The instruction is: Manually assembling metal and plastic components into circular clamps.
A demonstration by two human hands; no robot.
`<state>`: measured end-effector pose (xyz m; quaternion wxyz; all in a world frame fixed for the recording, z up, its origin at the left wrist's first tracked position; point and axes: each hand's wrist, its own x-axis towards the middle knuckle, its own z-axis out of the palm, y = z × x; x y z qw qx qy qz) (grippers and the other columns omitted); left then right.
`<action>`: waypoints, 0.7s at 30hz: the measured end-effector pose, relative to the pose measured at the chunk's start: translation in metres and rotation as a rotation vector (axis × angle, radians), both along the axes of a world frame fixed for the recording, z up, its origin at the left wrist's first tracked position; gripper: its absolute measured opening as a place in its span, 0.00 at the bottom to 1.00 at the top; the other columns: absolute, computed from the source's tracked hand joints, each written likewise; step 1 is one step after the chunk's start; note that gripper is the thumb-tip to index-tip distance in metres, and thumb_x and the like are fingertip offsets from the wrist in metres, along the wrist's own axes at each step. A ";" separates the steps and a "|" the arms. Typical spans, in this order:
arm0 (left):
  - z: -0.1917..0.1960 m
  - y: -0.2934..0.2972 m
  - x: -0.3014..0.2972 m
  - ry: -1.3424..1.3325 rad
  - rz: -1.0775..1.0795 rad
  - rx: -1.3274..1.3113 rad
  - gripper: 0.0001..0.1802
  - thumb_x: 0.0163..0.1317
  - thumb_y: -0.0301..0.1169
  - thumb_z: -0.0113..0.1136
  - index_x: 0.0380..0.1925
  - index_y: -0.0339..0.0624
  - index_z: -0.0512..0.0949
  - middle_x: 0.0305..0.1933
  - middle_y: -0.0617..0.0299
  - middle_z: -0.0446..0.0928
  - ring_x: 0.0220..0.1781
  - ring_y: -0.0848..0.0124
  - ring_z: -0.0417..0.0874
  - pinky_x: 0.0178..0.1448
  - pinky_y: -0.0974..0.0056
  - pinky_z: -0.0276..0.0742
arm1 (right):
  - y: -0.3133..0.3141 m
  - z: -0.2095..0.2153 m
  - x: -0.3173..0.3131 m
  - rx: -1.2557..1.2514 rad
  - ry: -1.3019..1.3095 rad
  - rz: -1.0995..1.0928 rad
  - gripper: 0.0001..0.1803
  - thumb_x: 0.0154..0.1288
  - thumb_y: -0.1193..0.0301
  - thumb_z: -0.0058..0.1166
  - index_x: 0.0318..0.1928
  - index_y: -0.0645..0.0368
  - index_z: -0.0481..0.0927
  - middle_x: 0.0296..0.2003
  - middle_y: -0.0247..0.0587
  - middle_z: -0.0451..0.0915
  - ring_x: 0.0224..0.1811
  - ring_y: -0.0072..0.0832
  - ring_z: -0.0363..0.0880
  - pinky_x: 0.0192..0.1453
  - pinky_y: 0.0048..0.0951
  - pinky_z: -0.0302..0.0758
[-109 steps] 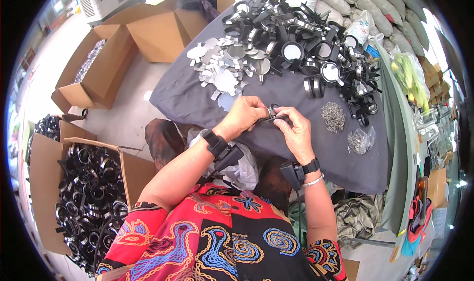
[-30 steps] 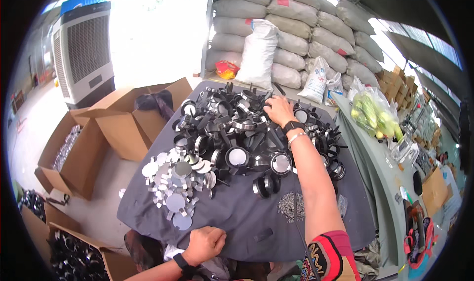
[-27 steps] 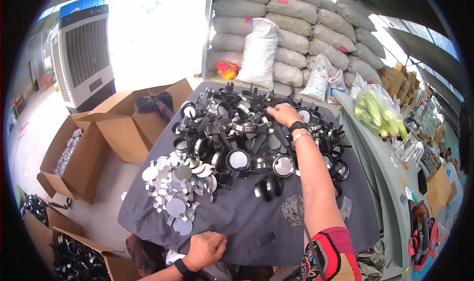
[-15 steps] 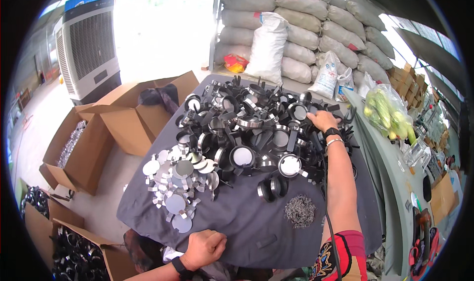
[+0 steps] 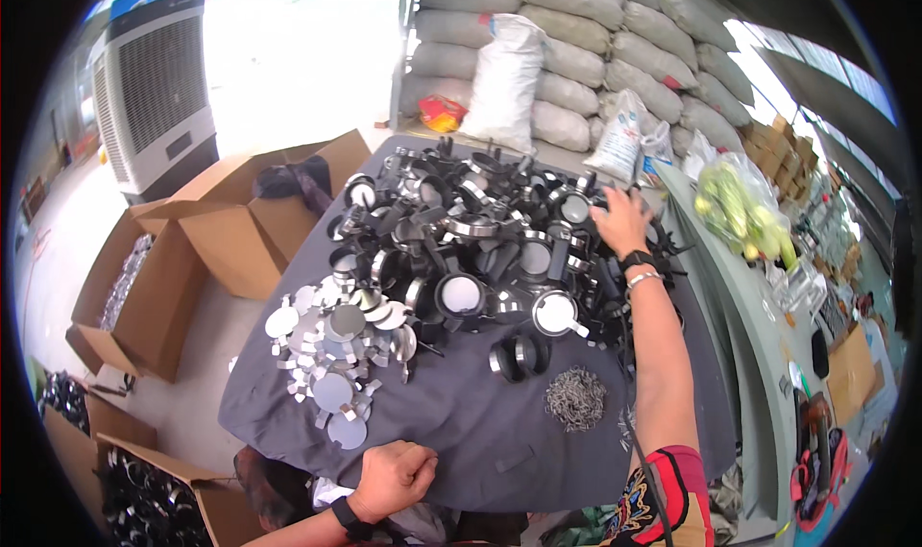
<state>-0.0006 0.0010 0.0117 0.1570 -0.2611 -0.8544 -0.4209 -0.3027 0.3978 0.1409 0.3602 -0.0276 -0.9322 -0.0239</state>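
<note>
My right hand (image 5: 624, 222) reaches over the far right of a large heap of round black parts with silver rims and handles (image 5: 471, 228); its fingers are spread and I see nothing held in them. Closed in a fist, my left hand (image 5: 396, 478) rests by the table's near edge; whatever the fist holds, if anything, is hidden. Flat silver discs with small tabs (image 5: 333, 391) lie piled left of the heap. Two black rings (image 5: 519, 357) stand in front of it. A tangle of small wire pieces (image 5: 576, 399) sits nearer me on the right.
Dark grey cloth covers the table (image 5: 461, 441). Open cardboard boxes (image 5: 144, 302) stand on the left, one holding black parts (image 5: 154, 499). A dark cord (image 5: 642, 461) runs beside my right arm. Stacked sacks (image 5: 567, 57) rise behind, and a bag of green vegetables (image 5: 740, 211) lies at right.
My right hand has opened its fingers and lifted slightly at the heap's right side. The whole view has shifted a little. My left fist stays by the near edge.
</note>
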 end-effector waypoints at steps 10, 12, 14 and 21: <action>-0.001 0.006 0.002 -0.019 0.010 0.027 0.02 0.48 0.23 0.62 0.23 0.40 0.78 0.16 0.58 0.72 0.19 0.60 0.75 0.23 0.60 0.69 | 0.016 0.006 -0.003 -0.139 -0.623 -0.297 0.33 0.61 0.37 0.39 0.60 0.39 0.74 0.62 0.37 0.71 0.68 0.48 0.61 0.66 0.77 0.32; 0.000 0.006 0.002 -0.023 0.004 0.022 0.03 0.48 0.23 0.63 0.23 0.40 0.78 0.16 0.58 0.72 0.19 0.60 0.75 0.23 0.60 0.69 | 0.028 0.005 -0.011 -0.152 -0.625 -0.279 0.35 0.58 0.37 0.43 0.61 0.38 0.72 0.63 0.37 0.70 0.67 0.45 0.64 0.66 0.76 0.33; 0.000 0.004 0.000 -0.018 0.007 0.023 0.03 0.48 0.23 0.63 0.24 0.41 0.78 0.16 0.58 0.72 0.19 0.60 0.75 0.23 0.60 0.69 | 0.035 0.004 -0.013 -0.168 -0.670 -0.267 0.39 0.57 0.33 0.41 0.61 0.42 0.72 0.63 0.37 0.69 0.67 0.46 0.63 0.64 0.79 0.34; -0.005 0.003 0.002 0.014 0.003 0.016 0.02 0.51 0.27 0.60 0.24 0.43 0.77 0.20 0.59 0.76 0.23 0.59 0.79 0.26 0.58 0.73 | 0.049 -0.002 -0.008 -0.203 -0.687 -0.149 0.41 0.57 0.35 0.43 0.58 0.53 0.76 0.58 0.51 0.73 0.63 0.51 0.67 0.67 0.56 0.56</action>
